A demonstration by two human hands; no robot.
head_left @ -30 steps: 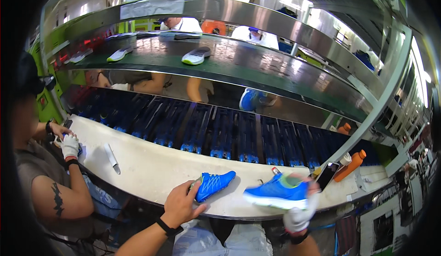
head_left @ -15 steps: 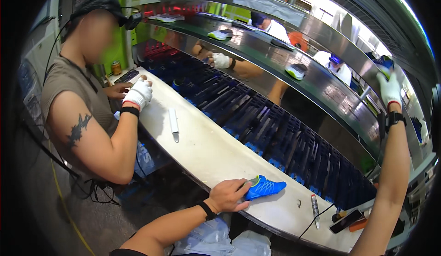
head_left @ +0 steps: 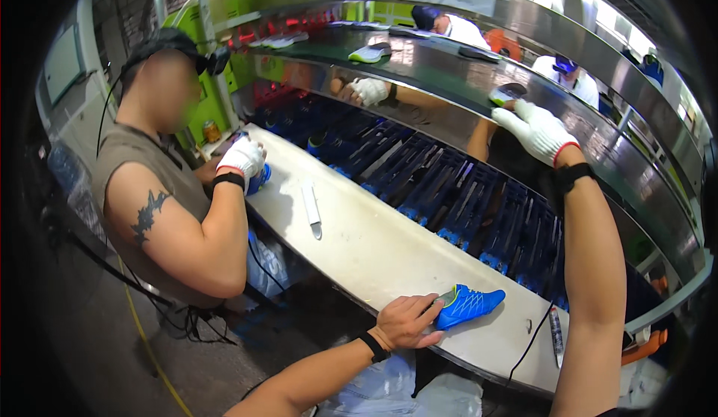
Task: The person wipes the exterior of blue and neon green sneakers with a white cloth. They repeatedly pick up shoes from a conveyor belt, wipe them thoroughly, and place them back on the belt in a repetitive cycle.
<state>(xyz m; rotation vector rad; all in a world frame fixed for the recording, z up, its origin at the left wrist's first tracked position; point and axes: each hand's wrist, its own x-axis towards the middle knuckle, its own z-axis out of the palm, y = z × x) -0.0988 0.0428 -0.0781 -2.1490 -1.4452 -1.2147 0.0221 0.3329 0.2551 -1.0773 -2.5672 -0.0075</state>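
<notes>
My bare left hand (head_left: 404, 321), with a black wristband, grips the heel of a bright blue shoe (head_left: 471, 305) lying on its side on the white workbench (head_left: 374, 252). My right hand (head_left: 532, 129) wears a white glove and is raised to the shiny upper shelf (head_left: 449, 65). Its fingers are spread, and the fingertips are at a pale shoe (head_left: 510, 92) lying on that shelf. I cannot tell whether they touch it.
A co-worker (head_left: 164, 192) on the left holds a blue shoe in a gloved hand (head_left: 243, 159). A white tool (head_left: 312, 207) and a pen-like tool (head_left: 556, 335) lie on the bench. Blue racks (head_left: 464, 192) run behind it. More shoes (head_left: 370, 52) ride the shelf, and other people work beyond.
My right arm has come down a little along the upper shelf to the pale shoe. My left hand stays on the blue shoe. The view has swung further left.
</notes>
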